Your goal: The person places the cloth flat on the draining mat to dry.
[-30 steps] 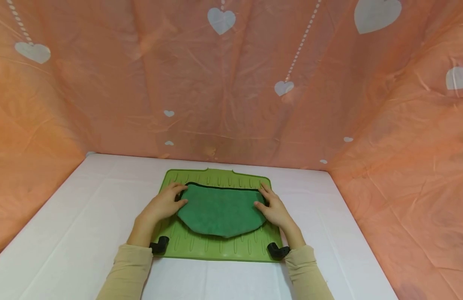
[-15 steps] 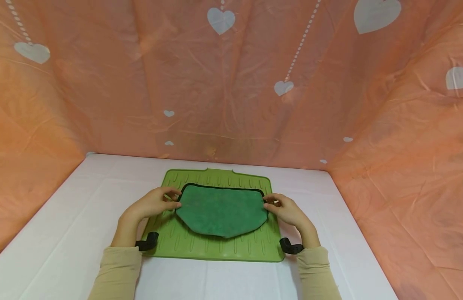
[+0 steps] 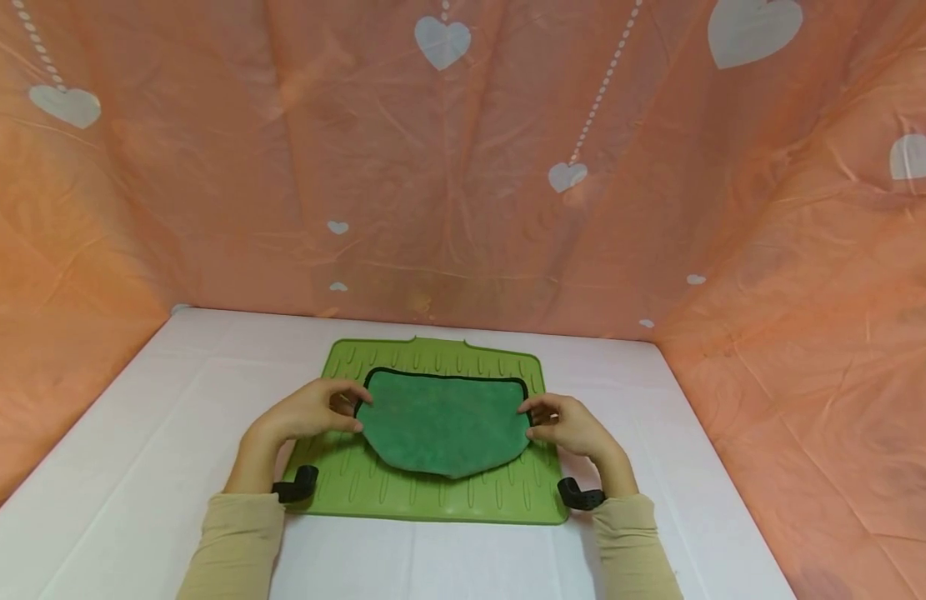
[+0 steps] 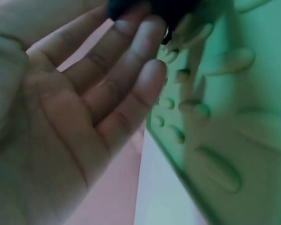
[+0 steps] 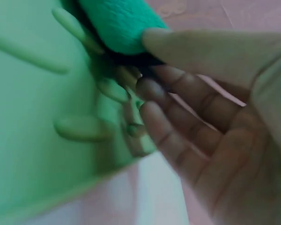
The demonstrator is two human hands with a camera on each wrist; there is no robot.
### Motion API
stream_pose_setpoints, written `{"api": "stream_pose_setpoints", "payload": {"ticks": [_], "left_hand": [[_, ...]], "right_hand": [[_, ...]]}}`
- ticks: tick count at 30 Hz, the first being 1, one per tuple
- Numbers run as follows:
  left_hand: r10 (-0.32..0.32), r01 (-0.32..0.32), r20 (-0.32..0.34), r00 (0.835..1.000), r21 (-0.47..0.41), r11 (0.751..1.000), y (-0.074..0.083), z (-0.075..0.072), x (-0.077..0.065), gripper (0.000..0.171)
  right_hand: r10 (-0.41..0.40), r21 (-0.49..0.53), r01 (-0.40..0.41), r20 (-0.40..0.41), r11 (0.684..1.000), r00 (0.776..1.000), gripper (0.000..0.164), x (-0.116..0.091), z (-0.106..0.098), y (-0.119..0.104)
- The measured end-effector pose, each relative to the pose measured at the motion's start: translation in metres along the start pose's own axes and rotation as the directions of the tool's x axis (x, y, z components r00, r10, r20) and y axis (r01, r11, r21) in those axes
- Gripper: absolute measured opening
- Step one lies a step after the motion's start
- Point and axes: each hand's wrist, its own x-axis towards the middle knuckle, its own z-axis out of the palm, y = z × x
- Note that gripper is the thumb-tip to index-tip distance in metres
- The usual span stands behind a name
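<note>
A folded green cloth [image 3: 443, 425] with a black trimmed edge lies on a light green ribbed mat [image 3: 425, 504]. My left hand [image 3: 308, 410] pinches its left side edge, forefinger over the top and thumb lower down. At the opposite side, my right hand [image 3: 575, 427] pinches the cloth's right edge. The right wrist view shows the thumb on the fuzzy cloth [image 5: 124, 26], with fingers under its dark border. In the left wrist view, fingertips reach the dark border [image 4: 150, 7] above the mat's raised ridges; the left thumb tip is hidden there.
A white-covered table [image 3: 170, 433] bears the mat. Orange curtains [image 3: 447, 233] with pale hearts stand behind it and on both sides. Black camera mounts [image 3: 301, 483] sit at the wrists, low over the mat's front corners.
Both hands drew outward from the cloth's top to its side edges, then came slightly inward, fingers now over the edges. The cloth's sides have shifted in a little; the mat stayed put.
</note>
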Motion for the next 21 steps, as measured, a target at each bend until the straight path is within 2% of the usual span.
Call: {"api": "stream_pose_setpoints", "payload": {"ticks": [3, 8, 13, 17, 21], "left_hand": [[0.025, -0.025, -0.037, 0.999, -0.013, 1.0, 0.0, 0.003, 0.003, 0.038], [0.027, -0.04, -0.105, 0.994, -0.128, 0.991, 0.001, 0.008, 0.008, 0.033], [0.041, -0.079, -0.193, 0.98, -0.194, 0.978, 0.005, 0.011, 0.011, 0.033], [0.035, -0.091, -0.268, 0.963, -0.2, 0.976, 0.007, 0.011, 0.012, 0.031], [-0.009, -0.053, -0.338, 0.941, -0.174, 0.983, 0.007, 0.012, 0.013, 0.03]], "right_hand": [[-0.012, 0.032, 0.014, -0.05, 0.999, 0.999, 0.027, 0.003, 0.006, 0.0], [0.03, 0.14, -0.012, -0.125, 0.99, 0.992, 0.027, 0.007, 0.014, -0.003], [0.047, 0.2, -0.004, -0.212, 0.98, 0.976, 0.031, 0.012, 0.022, -0.008], [0.067, 0.252, 0.01, -0.297, 0.968, 0.953, 0.033, 0.015, 0.026, -0.01], [0.077, 0.235, 0.019, -0.395, 0.972, 0.915, 0.035, 0.017, 0.029, -0.012]]}}
